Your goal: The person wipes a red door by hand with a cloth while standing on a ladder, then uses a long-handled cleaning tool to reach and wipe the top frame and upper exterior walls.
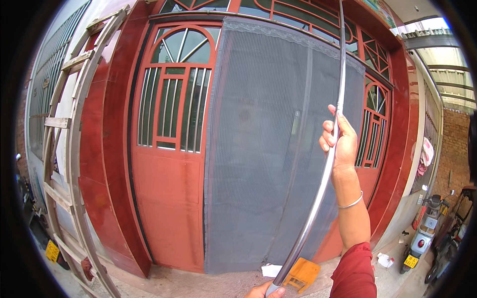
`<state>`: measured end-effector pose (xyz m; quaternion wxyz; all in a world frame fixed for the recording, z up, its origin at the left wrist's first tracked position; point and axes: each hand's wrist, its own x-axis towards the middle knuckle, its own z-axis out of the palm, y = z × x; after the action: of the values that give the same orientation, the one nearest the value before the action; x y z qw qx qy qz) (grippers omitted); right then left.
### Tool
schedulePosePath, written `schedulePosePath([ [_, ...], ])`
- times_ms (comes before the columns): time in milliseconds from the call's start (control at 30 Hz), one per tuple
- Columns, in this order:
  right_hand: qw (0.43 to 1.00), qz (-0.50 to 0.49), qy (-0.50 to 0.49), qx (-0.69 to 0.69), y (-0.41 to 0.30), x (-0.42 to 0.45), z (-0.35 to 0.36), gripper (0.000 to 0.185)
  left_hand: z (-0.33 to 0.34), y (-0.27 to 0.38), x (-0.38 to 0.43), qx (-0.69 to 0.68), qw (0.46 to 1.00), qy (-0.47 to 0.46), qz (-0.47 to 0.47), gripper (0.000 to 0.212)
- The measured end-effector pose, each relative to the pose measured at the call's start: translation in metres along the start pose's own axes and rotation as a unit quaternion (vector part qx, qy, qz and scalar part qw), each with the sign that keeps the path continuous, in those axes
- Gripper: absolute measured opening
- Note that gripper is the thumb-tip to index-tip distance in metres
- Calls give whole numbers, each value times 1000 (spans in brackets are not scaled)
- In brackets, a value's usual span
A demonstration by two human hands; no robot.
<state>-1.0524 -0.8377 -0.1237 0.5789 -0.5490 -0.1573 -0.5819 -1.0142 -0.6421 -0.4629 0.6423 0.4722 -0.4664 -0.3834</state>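
Note:
A long silver metal pole [316,197] runs from the bottom of the view up past its top edge, so its upper end is hidden. My right hand [341,138] is raised and wrapped round the pole at mid-height, with a bangle on that wrist. Low at the bottom edge, my left hand [265,290] grips the pole near its grey lower end; much of this hand is cut off. Behind the pole hangs a grey mesh door curtain [257,149] with a lace top edge, below a horizontal metal rod [186,16] across the red doorway.
Red door panels [167,205] flank the curtain. A wooden ladder [74,164] leans at the left. A small wooden stool [302,275] and white paper [271,270] lie near the threshold. A scooter [423,238] is parked at the right, and pink cloth [425,156] hangs on the window bars.

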Motion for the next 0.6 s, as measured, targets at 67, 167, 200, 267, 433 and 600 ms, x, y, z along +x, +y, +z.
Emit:
schedulePosePath([
  [67,999,2,-18,43,-5,-4,-4,30,2,5,-6,-17,1000,-8,-18,24],
  [167,999,4,-17,48,0,-7,4,30,0,38,-14,-67,995,-34,-64,22],
  [200,999,3,-7,34,0,-7,5,30,-2,46,-16,-83,992,-47,-80,21],
  [267,989,17,-46,136,-5,-2,6,31,-12,44,-19,-137,977,-99,-134,24],
  [433,916,-8,-237,324,-7,17,33,32,-31,48,-47,-242,926,-243,-156,28],
  [600,937,-11,-204,283,-26,17,74,28,-33,81,-74,-98,978,-183,17,36],
])
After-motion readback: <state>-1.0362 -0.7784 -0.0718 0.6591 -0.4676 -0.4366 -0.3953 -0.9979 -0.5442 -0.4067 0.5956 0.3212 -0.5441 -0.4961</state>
